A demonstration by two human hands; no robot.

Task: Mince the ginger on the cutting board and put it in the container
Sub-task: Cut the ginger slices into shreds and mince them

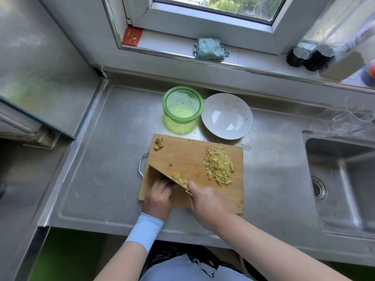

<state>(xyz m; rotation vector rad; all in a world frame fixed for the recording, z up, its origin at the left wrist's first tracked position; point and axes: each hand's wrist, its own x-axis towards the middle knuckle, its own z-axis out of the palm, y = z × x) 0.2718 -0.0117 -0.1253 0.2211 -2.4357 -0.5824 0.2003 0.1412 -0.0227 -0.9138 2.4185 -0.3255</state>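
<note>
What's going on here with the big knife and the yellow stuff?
A person is cutting ginger on the wooden cutting board. The right hand grips a wide steel cleaver, with cut yellow ginger bits beside its blade. The left hand sits curled behind the blade. A pile of ginger strips lies further right. The round green plastic container looks empty.

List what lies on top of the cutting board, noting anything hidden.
On the cutting board: a pile of ginger strips, ginger scraps at a far corner, a cleaver gripped by the right hand, cut ginger beside its blade. The blade hides the fingertips of the left hand.
</note>
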